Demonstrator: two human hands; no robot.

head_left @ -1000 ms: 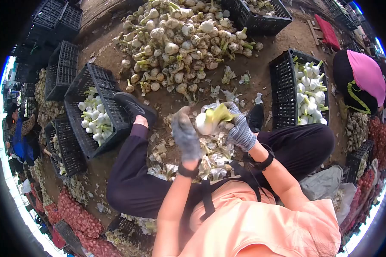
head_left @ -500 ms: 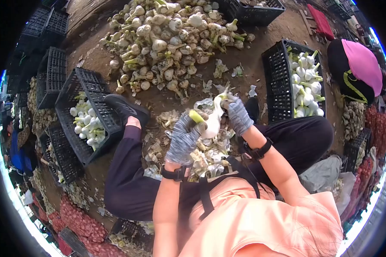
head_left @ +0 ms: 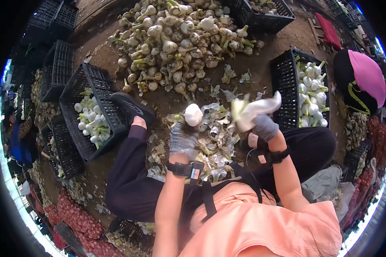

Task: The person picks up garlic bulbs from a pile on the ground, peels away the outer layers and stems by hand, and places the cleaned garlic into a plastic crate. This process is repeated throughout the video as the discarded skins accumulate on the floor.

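My left hand [head_left: 182, 136], in a grey glove, grips a peeled white garlic bulb [head_left: 193, 115] above my lap. My right hand [head_left: 264, 127], also gloved, is pulled off to the right and clutches a bunch of stripped white and green garlic skins [head_left: 254, 109]. A heap of discarded peelings [head_left: 214, 143] lies on the ground between my legs, right under both hands.
A big pile of unpeeled garlic [head_left: 180, 38] lies on the dirt ahead. Black crates with peeled bulbs stand at my left [head_left: 79, 115] and right [head_left: 287, 90]. A person in a pink hat [head_left: 366, 77] sits at right. Red mesh sacks [head_left: 79, 218] lie at lower left.
My hands have come apart: the right one tore the outer skins off and swung right with them, while the left keeps the now bare bulb.
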